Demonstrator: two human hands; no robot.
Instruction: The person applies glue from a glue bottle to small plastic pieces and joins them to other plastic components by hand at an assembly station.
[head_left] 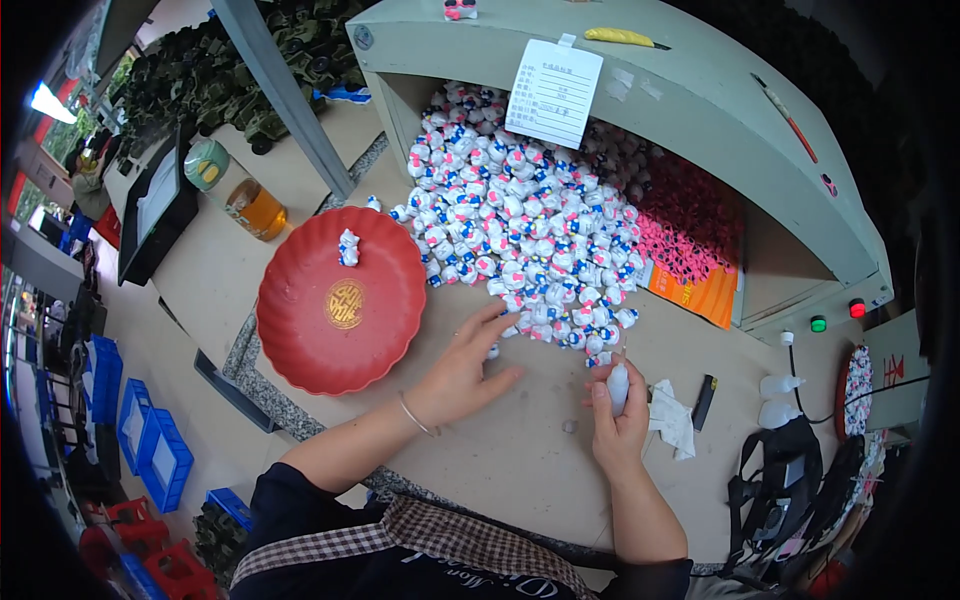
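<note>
My left hand (462, 372) reaches over the table with its fingers and thumb apart. Its fingertips are at the near edge of a big heap of small white figurines (520, 220) with blue and pink parts. A bit of white, perhaps one figurine (493, 351), shows between thumb and fingers; I cannot tell whether they touch it. In my right hand (622, 425) is a small white squeeze bottle (618, 385) with a thin needle tip pointing up. Left of my left hand, a red scalloped plate (290, 330) carries a single figurine (348, 248).
A grey-green shelf box (700, 70) arches over the heap and many pink pieces (675, 240). Right of my right hand lie a crumpled tissue (672, 418), a black stick-like object (705, 402) and two white bottles (780, 400). A drink bottle (250, 205) stands beyond the plate.
</note>
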